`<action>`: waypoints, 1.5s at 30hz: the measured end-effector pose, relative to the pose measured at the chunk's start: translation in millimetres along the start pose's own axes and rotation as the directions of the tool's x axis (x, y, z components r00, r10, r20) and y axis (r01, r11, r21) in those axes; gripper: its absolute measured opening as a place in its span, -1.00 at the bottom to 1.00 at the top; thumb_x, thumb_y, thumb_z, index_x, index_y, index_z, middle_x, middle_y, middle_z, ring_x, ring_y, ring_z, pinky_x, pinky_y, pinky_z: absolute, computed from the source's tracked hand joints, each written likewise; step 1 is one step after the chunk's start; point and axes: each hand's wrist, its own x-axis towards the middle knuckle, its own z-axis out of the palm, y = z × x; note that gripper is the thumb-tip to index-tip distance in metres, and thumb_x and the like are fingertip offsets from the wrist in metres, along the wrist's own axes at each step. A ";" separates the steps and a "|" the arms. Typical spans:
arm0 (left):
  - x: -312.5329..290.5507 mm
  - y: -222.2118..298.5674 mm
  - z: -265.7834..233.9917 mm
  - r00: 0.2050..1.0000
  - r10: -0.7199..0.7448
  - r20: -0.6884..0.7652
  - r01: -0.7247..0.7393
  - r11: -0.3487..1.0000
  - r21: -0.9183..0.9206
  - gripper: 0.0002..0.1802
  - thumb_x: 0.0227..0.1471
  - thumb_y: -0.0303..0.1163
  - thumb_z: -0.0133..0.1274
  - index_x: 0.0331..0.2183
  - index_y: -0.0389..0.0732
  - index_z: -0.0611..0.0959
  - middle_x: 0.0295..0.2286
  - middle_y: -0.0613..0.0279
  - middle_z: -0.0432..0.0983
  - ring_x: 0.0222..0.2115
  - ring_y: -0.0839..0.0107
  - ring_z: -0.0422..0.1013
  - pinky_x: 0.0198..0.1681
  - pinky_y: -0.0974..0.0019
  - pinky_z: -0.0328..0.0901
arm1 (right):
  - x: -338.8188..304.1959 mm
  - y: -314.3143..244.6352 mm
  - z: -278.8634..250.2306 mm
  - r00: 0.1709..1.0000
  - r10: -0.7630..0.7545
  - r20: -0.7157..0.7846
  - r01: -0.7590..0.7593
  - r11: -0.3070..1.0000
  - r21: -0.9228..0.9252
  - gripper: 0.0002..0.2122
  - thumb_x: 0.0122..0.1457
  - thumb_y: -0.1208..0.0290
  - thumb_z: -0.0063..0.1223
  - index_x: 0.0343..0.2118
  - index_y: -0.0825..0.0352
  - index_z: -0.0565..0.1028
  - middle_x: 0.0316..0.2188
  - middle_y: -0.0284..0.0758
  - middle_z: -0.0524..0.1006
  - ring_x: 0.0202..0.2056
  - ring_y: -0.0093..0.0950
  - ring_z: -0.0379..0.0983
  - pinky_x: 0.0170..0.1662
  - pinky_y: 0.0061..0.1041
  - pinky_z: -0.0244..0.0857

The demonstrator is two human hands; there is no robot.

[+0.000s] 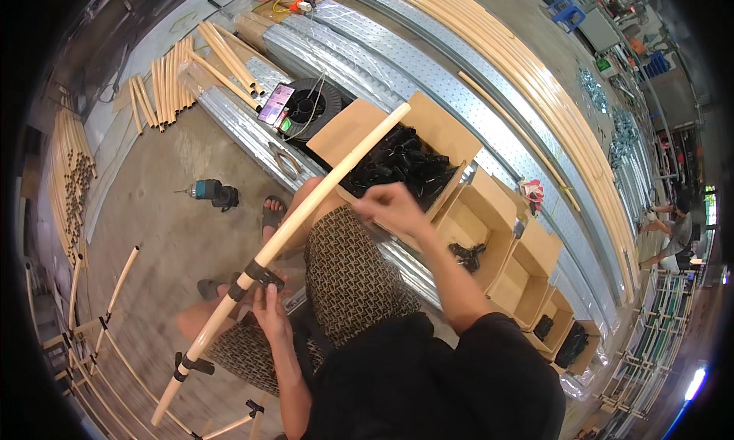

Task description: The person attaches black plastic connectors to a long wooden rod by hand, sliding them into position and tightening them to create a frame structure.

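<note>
One long tan pipe [313,203] slants across the person's legs, with one end over a big box [451,138] and the other end toward the lower left. Two black joints seem to be in place so far: the middle joint [262,276] goes around the pipe by the left hand [273,314], and the low joint [183,366] goes around it near the lower end. The upper part of the pipe is bare, so the work looks part way along, but I cannot tell if more joints belong there or if these two are tight. The left hand's grip pinches the middle joint with thumb and fingers. The right hand [390,209] is near the pipe and the big box, and it is blurry; its fingers curl in, but I cannot tell if its grip has a small thing in it. Lots of loose joints [397,165] lie in the big box, and the next box [495,197] has just a few black parts [466,255]. Farther out, pliers [287,162] lie on silver bars [245,138], and a drill [212,191] lies on the floor [176,161]. At the lower left, a frame [105,322] of pipes and black joints looks more finished than this pipe.
</note>
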 end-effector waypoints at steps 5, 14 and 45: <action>8.7 11.4 8.9 0.999 0.034 -0.033 -0.031 0.996 0.079 -0.53 0.26 -0.31 0.05 0.12 -0.35 0.44 -0.04 0.04 0.53 -0.07 0.28 0.50 -0.14 0.28 0.37 | 34.7 71.5 -88.1 0.937 0.303 -0.176 -0.346 0.720 -0.602 -0.72 0.07 0.29 0.29 -0.44 0.49 0.61 -0.48 -0.16 0.64 -0.45 -0.39 0.61 -0.29 -0.38 0.51; -17.4 50.5 27.5 0.994 0.072 -0.077 -0.010 0.797 0.604 -0.52 0.19 -0.36 0.13 0.05 -0.46 0.50 -0.16 0.06 0.59 -0.14 0.34 0.51 -0.06 0.29 0.36 | 31.0 225.7 -69.4 0.735 0.673 -0.086 -0.151 0.038 -0.988 -0.67 -0.17 0.34 0.40 -0.27 0.31 0.69 -0.16 -0.15 0.65 -0.07 -0.23 0.60 -0.08 -0.28 0.51; 7.4 128.6 -67.3 0.886 0.327 0.328 -0.378 0.101 0.920 -0.51 -0.22 -0.40 0.37 -0.15 -0.26 0.68 -0.40 -0.01 0.62 -0.37 0.03 0.55 -0.26 0.10 0.39 | -44.3 203.6 -117.1 0.834 0.324 -0.447 -0.504 0.777 -0.376 -0.63 0.05 0.50 0.22 -0.08 0.58 0.54 -0.34 -0.08 0.65 -0.36 -0.33 0.62 -0.30 -0.40 0.47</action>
